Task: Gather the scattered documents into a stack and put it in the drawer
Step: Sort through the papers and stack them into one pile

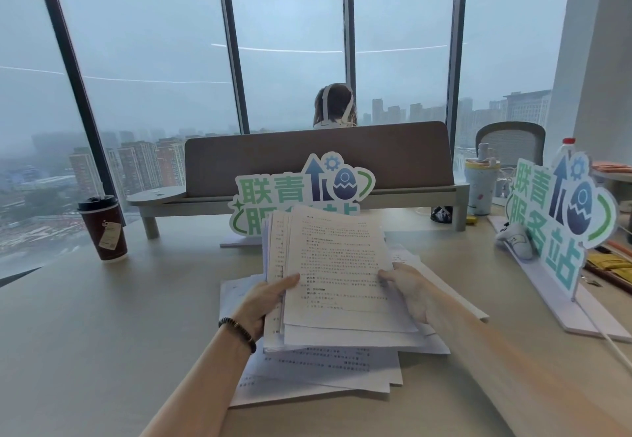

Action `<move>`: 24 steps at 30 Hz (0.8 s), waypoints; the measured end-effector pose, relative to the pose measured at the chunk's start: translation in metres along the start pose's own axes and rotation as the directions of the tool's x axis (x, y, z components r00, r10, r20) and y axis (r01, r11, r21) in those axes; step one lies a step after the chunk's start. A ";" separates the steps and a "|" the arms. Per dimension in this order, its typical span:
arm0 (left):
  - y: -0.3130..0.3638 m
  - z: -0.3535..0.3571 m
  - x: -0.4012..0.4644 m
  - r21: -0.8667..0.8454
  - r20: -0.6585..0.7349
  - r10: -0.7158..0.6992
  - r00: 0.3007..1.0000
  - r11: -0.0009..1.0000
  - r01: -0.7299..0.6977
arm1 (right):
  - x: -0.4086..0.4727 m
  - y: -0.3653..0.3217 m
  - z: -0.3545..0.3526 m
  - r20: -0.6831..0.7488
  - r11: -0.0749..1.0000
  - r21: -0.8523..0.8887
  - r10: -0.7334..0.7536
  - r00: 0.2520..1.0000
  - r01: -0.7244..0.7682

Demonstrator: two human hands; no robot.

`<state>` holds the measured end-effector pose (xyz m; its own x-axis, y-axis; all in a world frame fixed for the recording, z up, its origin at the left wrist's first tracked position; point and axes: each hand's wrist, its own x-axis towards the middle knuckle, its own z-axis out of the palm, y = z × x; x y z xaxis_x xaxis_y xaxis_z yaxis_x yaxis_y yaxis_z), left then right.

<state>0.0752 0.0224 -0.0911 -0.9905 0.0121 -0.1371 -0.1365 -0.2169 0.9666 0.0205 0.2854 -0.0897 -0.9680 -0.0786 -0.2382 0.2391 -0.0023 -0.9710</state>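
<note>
Documents held in both hands above the desk.

Stack of printed sheets [337,265] is gripped at its lower left edge by the left hand [265,303], thumb on top, and pinched at its right edge by the right hand [408,291]. Sheets in the grip are fanned and uneven. Further loose papers [318,373] are seen lying on the desk [102,334] directly beneath the grip. Coffee cup [104,228] is noted well to the left; standing sign [301,193] just beyond the held sheets.

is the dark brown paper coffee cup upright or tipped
Upright: the dark brown paper coffee cup stands on its base on the beige desk, black lid on top.
</note>
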 end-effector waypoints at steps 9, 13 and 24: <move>0.004 0.007 -0.004 0.199 -0.063 -0.004 0.998 0.980 0.016 | -0.008 0.000 0.008 0.035 0.994 -0.074 -0.077 0.996 0.080; -0.002 0.007 -0.003 0.273 0.019 -0.061 0.998 0.961 0.054 | -0.012 -0.003 0.010 0.068 0.994 -0.107 0.004 0.998 0.003; 0.006 0.011 -0.008 0.134 0.050 0.017 0.999 0.991 -0.024 | -0.021 -0.010 0.015 0.029 0.995 -0.031 -0.098 0.995 0.099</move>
<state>0.0822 0.0318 -0.0819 -0.9923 0.0576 -0.1096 -0.1142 -0.0848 0.9898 0.0397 0.2718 -0.0745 -0.9842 -0.1066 -0.1410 0.1396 0.0206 -0.9900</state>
